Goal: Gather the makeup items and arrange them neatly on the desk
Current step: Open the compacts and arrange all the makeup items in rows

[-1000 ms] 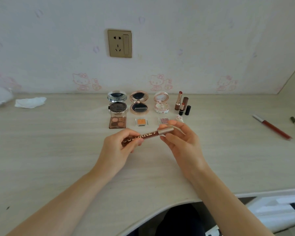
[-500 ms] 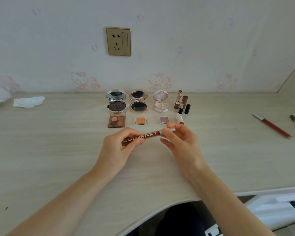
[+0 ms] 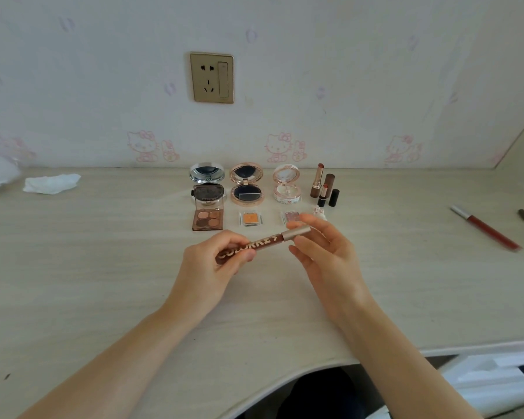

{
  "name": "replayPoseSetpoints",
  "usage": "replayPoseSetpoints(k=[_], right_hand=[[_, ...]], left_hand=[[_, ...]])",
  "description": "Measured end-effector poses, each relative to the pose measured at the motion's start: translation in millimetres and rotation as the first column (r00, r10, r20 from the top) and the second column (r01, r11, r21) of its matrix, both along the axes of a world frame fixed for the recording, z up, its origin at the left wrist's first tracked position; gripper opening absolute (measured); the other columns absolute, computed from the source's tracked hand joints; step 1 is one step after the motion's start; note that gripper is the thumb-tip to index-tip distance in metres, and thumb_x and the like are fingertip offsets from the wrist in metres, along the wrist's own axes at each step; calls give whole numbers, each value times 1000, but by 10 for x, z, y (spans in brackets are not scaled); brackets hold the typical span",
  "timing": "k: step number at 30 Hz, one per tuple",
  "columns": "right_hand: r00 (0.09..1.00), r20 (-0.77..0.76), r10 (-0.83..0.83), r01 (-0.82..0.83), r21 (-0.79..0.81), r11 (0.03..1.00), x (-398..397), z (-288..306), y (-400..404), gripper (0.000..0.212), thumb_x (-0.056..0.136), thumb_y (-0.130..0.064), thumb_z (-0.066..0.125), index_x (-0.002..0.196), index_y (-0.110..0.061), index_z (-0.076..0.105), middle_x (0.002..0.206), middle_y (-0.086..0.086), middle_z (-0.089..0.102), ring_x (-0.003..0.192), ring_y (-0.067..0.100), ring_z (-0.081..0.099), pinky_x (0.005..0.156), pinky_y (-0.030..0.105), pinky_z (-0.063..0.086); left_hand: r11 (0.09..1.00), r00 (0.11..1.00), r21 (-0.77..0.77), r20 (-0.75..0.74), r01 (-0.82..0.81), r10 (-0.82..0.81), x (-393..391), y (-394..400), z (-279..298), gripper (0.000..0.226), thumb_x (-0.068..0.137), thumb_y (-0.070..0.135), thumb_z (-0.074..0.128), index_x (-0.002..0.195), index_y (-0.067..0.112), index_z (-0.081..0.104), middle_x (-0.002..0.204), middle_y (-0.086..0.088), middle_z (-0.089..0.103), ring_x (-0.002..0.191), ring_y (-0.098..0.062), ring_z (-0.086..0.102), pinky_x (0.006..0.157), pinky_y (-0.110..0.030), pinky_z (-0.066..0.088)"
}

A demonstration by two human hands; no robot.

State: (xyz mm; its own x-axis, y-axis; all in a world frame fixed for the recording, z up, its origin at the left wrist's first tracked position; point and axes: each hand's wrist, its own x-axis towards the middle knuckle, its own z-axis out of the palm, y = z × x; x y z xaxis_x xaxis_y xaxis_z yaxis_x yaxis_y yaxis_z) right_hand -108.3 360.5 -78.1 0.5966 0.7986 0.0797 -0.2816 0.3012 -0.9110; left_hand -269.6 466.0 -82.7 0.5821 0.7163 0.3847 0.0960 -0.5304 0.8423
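The left hand (image 3: pixel 215 261) pinched the brown lip gloss tube (image 3: pixel 262 244) above the desk (image 3: pixel 103 267); the right hand (image 3: pixel 321 252) gripped its metallic cap. Risk: an unseated cap could separate, or a lowered tube could topple the lipsticks (image 3: pixel 322 187) behind

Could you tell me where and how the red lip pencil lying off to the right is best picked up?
Pinch the red lip pencil at mid-barrel from above, fingers across its width. It lies flat and slanted on the desk, with bare surface on both long sides.
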Motion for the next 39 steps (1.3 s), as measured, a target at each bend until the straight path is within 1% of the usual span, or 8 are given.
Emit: replayPoseSetpoints(k=[3,7,13,19,23,30,33,39], right_hand=[[999,-21,-35,34,-46,998,-19,7,25,17,84,-10,69,101,-11,66,98,6,72,94,16,67,77,24,52],[998,24,-65,66,-43,997,-42,18,19,7,83,-7,70,82,-14,71,93,6,72,90,17,68,75,23,52],[987,-88,-137,141,44,989,8,50,-27,27,86,-3,66,108,-17,64,97,10,71,94,18,68,76,23,53],[981,-51,-187,190,75,979,-1,68,-17,25,87,-3,65,107,-19,63,97,10,72,92,18,67,76,23,53],[974,53,-218,213,89,973,26,68,-6,21,88,-7,66,105,-19,64,95,6,74,92,16,68,73,21,53],[947,179,-265,264,30,964,234,248,-24,22,87,-13,67,106,-24,67,86,1,74,81,12,68,69,19,52],[937,250,-243,264,-57,963,406,369,-55,24,86,-15,67,109,-22,67,90,4,74,86,18,69,72,26,53],[900,406,-161,269,-226,936,794,541,-112,21,85,-18,69,104,-28,67,85,-1,75,79,10,66,68,24,48]], left_hand=[[1000,1000,12,-4,7,-7,6,-9,-2,8,82,21,72,90,24,70,77,14,71,65,-4,62,61,-19,50],[1000,1000,9,-1,4,-4,12,-14,4,8,82,21,72,90,23,70,77,13,72,68,-4,64,62,-23,52],[1000,1000,-2,2,-11,11,2,2,1,8,82,21,72,90,23,70,77,12,72,67,-5,63,63,-26,52],[1000,1000,1,4,-8,8,3,24,-36,12,80,25,74,90,29,69,80,14,72,71,-2,64,64,-19,50],[1000,1000,27,-2,-5,5,3,13,-50,19,76,28,77,91,35,67,80,16,70,74,-7,65,64,-10,45],[984,989,107,-56,142,-136,38,-98,-20,41,80,8,73,106,36,58,88,11,68,81,-12,65,76,-17,50],[951,962,162,-129,262,-243,96,-195,38,43,83,22,67,116,43,50,95,13,66,90,-13,64,85,-21,49],[826,865,314,-352,469,-357,442,-394,111,45,84,58,56,126,43,48,104,32,49,110,1,45,91,-17,38]])
